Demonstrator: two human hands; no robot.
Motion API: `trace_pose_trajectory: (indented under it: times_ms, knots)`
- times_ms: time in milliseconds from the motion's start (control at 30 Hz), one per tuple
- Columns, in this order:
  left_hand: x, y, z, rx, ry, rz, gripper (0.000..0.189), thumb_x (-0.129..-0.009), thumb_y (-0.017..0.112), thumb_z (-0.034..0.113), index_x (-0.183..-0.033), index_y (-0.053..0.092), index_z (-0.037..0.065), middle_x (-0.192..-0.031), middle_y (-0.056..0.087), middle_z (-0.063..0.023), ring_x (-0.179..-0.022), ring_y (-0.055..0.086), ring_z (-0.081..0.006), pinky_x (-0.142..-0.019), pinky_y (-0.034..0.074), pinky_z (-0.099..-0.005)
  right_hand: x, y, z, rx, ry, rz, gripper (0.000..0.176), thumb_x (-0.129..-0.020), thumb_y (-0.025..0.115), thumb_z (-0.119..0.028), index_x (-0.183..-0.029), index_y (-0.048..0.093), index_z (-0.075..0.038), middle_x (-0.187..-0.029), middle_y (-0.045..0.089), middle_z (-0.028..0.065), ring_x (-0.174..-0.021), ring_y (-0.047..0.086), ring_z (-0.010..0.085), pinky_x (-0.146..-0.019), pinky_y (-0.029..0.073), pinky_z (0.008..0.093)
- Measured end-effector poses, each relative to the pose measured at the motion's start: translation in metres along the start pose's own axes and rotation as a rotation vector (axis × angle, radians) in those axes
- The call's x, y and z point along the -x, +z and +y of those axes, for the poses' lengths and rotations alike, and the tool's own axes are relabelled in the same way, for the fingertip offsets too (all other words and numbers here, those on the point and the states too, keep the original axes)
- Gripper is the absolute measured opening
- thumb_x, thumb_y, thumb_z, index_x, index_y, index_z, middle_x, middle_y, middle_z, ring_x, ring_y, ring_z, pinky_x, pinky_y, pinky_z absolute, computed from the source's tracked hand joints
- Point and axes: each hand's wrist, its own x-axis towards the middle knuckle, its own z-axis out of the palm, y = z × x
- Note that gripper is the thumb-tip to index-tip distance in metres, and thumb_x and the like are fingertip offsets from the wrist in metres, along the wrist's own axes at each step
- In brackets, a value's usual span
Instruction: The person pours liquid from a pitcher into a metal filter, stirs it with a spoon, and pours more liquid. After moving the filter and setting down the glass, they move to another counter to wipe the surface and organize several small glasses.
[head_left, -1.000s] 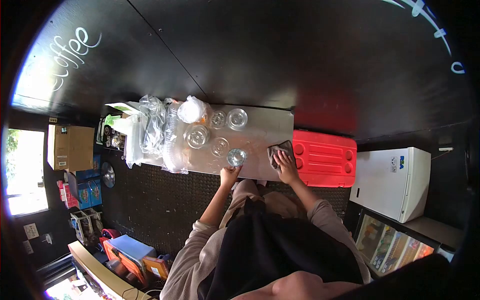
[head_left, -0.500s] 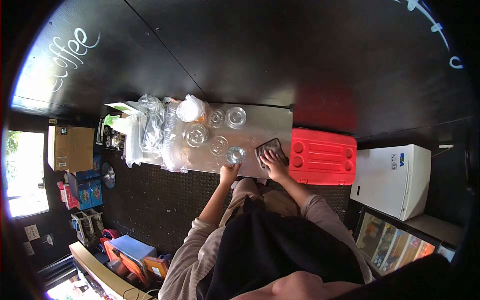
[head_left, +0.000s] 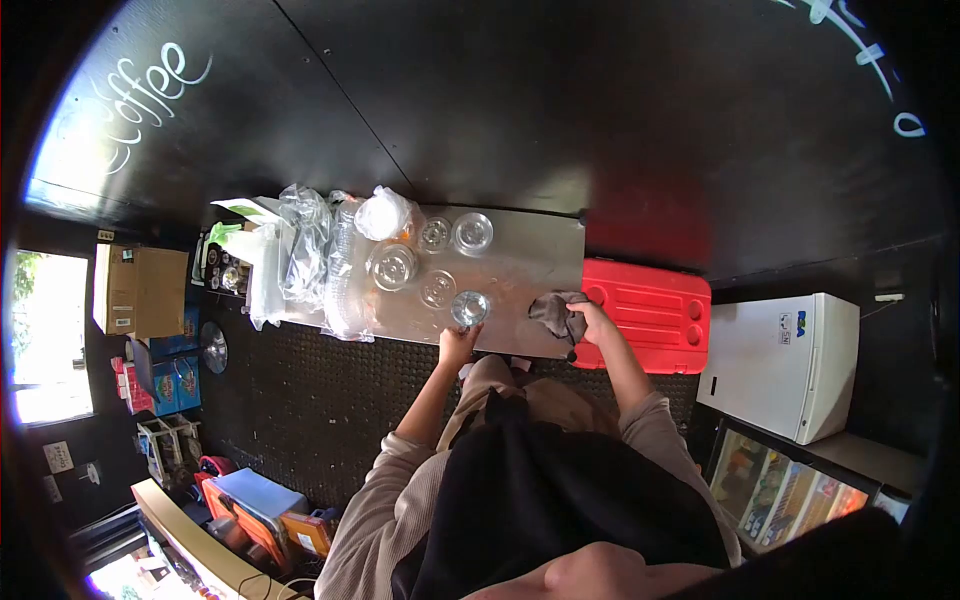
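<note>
My left hand (head_left: 458,345) is closed round the lower side of a clear glass jar (head_left: 470,309) at the front edge of the metal table (head_left: 510,260). At the table's right end, my right hand (head_left: 593,322) grips the edge of a dark grey cloth (head_left: 556,315), which is bunched up on the tabletop. Several more glass items stand behind and left of the held jar, among them a large jar (head_left: 392,267) and another near the back (head_left: 473,233).
Plastic bags (head_left: 305,245) and stacked clear plastic containers (head_left: 345,285) fill the table's left part. A red cooler (head_left: 655,315) adjoins its right end. A white chest freezer (head_left: 770,360) stands farther right, cardboard boxes (head_left: 150,295) at the left.
My right hand has moved right, toward the cooler, and the cloth has gone from spread flat under it to crumpled in its grasp. My left hand and the jar are nearly unmoved.
</note>
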Motion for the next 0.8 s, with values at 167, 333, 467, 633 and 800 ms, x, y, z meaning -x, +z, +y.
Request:
trace_pose_trajectory:
  times_ms: [167,333,467,633,800]
  knots:
    - [0.004,-0.001,0.002,-0.035,-0.048,-0.025,0.051,-0.077,0.074,0.042,-0.064,0.062,-0.006,-0.059,0.061,-0.0224,-0.057,0.065,-0.0348,-0.054,0.047,-0.0421,-0.046,-0.041,0.030,0.794,-0.244,0.406,0.038,-0.077,0.072,-0.019,-0.109,0.062,0.000,-0.107,0.067,0.0098,-0.095,0.065,0.0256,-0.084,0.051,0.0403]
    - [0.003,0.002,-0.006,-0.032,-0.074,-0.022,0.053,-0.076,0.074,0.043,-0.062,0.061,-0.006,-0.059,0.060,-0.0226,-0.058,0.064,-0.0369,-0.054,0.047,-0.0424,-0.035,-0.011,0.022,1.205,-0.538,0.632,0.029,-0.072,0.069,-0.010,-0.099,0.067,-0.002,-0.092,0.066,0.0256,-0.093,0.064,0.0404,-0.080,0.051,0.0449]
    - [-0.002,0.011,-0.021,-0.045,-0.026,0.007,0.054,-0.076,0.074,0.044,-0.061,0.059,-0.006,-0.058,0.060,-0.0225,-0.059,0.063,-0.0385,-0.055,0.047,-0.0430,-0.030,0.026,0.044,1.263,-0.912,0.543,0.053,-0.081,0.059,-0.011,-0.131,0.046,-0.003,-0.121,0.055,0.0251,-0.112,0.055,0.0392,-0.093,0.045,0.0447]
    - [0.004,0.004,-0.004,0.004,-0.063,-0.006,0.053,-0.078,0.074,0.041,-0.057,0.055,-0.004,-0.052,0.053,-0.0157,-0.053,0.051,-0.0263,-0.052,0.042,-0.0403,-0.005,0.046,0.084,1.842,-0.938,0.303,0.066,-0.087,0.055,-0.023,-0.146,0.029,-0.007,-0.152,0.022,0.0197,-0.141,0.020,0.0355,-0.113,0.018,0.0529]
    - [0.004,0.003,-0.002,0.024,-0.045,0.007,0.056,-0.080,0.074,0.039,-0.051,0.049,-0.002,-0.045,0.044,-0.0086,-0.046,0.038,-0.0134,-0.046,0.036,-0.0371,0.008,0.023,0.074,1.951,-0.884,0.171,0.062,-0.090,0.053,-0.025,-0.147,0.030,-0.020,-0.154,0.022,0.0094,-0.142,0.020,0.0289,-0.112,0.013,0.0566]
